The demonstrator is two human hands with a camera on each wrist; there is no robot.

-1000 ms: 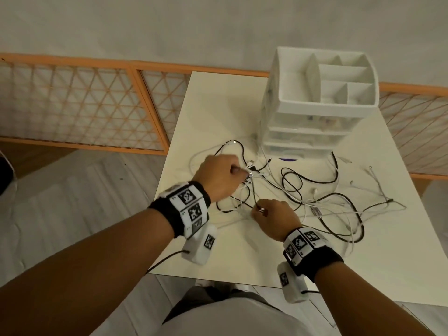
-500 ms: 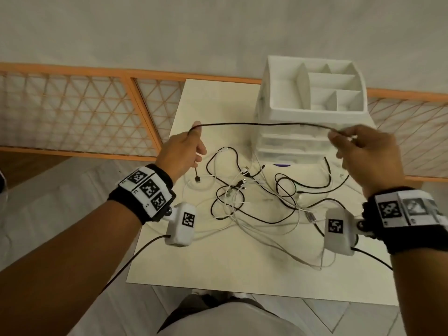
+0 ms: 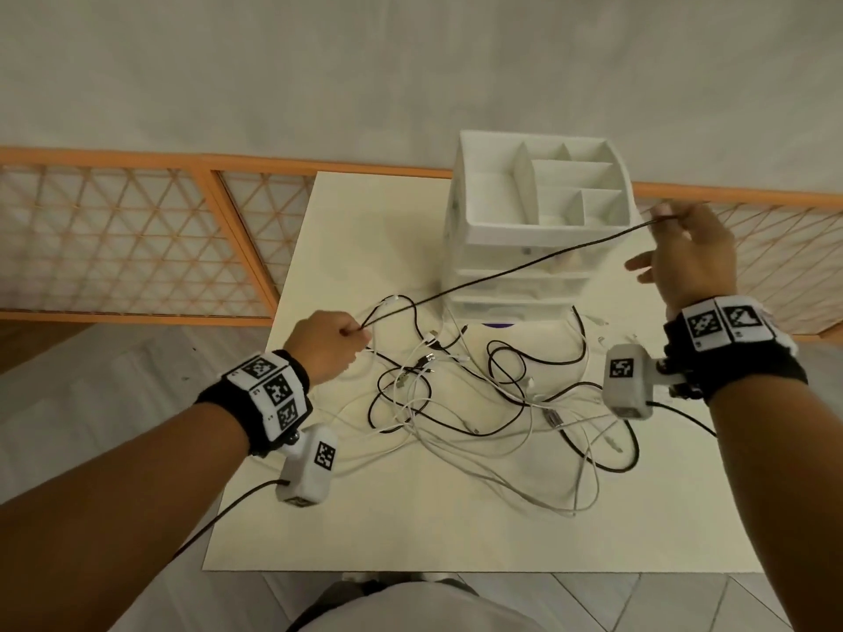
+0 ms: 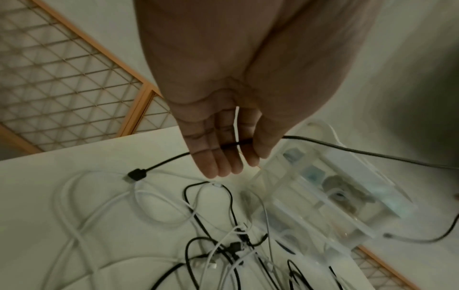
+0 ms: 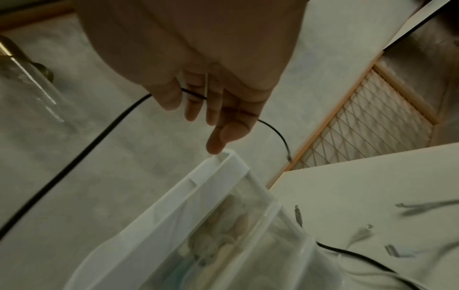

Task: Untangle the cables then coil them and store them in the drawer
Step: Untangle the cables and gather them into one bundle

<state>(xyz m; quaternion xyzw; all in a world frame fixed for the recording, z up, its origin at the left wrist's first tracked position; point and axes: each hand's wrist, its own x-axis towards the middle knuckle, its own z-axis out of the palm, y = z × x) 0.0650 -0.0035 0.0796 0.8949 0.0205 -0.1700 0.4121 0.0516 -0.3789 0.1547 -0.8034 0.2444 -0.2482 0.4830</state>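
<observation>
A black cable (image 3: 502, 275) is stretched taut in the air, slanting from low left to high right in front of the white drawer unit (image 3: 538, 230). My left hand (image 3: 353, 333) pinches it low over the table, thumb against fingers (image 4: 238, 144), and its plug end (image 4: 136, 174) hangs past the hand. My right hand (image 3: 661, 221) pinches the other end beside the unit's top tray. A short tail (image 5: 280, 135) dangles beyond those fingers. A tangle of black and white cables (image 3: 479, 394) lies on the white table (image 3: 365, 531).
The drawer unit has an open divided tray on top and translucent shut drawers (image 3: 515, 285) below. An orange lattice railing (image 3: 137, 239) runs behind the table, with wall above and grey floor to the left. Loose connectors (image 5: 367, 227) lie at the table's right.
Both hands left the tangle, lifting one black cable out and spreading it. Since half a second ago my left hand has dropped toward the table and my right has gone higher.
</observation>
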